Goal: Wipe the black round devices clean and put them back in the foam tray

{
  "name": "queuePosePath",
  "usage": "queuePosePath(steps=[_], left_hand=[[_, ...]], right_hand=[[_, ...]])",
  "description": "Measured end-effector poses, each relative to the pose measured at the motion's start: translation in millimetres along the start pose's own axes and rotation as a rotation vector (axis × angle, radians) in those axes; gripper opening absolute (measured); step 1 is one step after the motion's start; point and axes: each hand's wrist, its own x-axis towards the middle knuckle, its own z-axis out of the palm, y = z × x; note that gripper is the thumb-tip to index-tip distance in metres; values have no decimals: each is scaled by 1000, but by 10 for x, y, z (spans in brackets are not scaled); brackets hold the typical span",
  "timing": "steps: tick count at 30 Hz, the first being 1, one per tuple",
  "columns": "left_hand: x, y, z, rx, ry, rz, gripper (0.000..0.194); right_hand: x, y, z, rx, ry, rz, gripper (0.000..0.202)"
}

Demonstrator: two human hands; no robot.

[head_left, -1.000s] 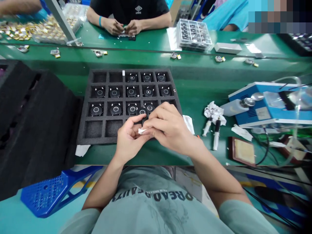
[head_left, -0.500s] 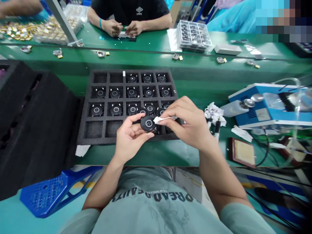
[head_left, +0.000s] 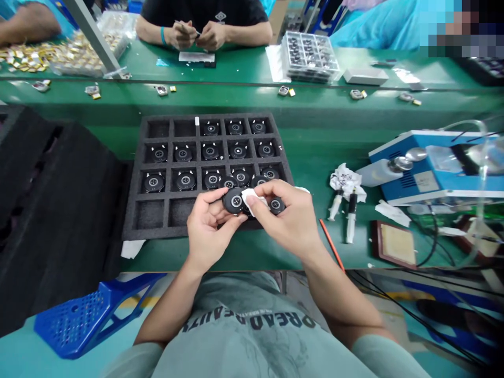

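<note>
Between its thumb and fingers, my left hand [head_left: 210,226] holds a round black watch body [head_left: 234,201] by its edge, sensor side up. My right hand [head_left: 289,218] pinches a white cloth [head_left: 252,198] that lies against the right side of that watch body. Both hands are over the front part of a black foam tray [head_left: 151,226], whose compartments hold several similar watch bodies, such as one at the left [head_left: 154,182]. My fingers hide part of the tray's front row. Another watch body [head_left: 276,205] shows beside my right fingers.
Two syringes [head_left: 350,218], crumpled paper [head_left: 344,178], an orange stick [head_left: 332,244] and a blue machine [head_left: 425,184] are at the right. Dark foam trays [head_left: 59,210] stand stacked at the left. Across the bench, a person's hands [head_left: 199,35] work near a clear compartment box [head_left: 310,58].
My right hand has moved slightly left and down, bringing the cloth onto the watch body. The orange stick and both syringes are now uncovered. The person opposite has raised their hands.
</note>
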Motion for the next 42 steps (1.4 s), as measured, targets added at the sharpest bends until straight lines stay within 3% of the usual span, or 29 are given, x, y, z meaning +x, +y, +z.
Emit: queuePosePath(steps=[5, 10, 22, 34, 38, 42], left_hand=[[-25, -87, 7, 93, 16, 145, 46], [-31, -149, -4, 166, 20, 241, 41], [-59, -146, -18, 201, -4, 149, 40], [-67, -132, -50, 236, -109, 95, 50], [-53, -114, -86, 196, -171, 63, 57], [-24, -58, -120, 175, -250, -33, 60]], right_hand=[[-26, 7, 39, 8, 2, 106, 8], [29, 11, 91, 3, 25, 77, 9], [-24, 53, 63, -251, 71, -164, 12], [29, 81, 39, -446, 94, -354, 15], [88, 145, -22, -499, 49, -490, 15], [181, 270, -188, -475, -120, -620, 18]])
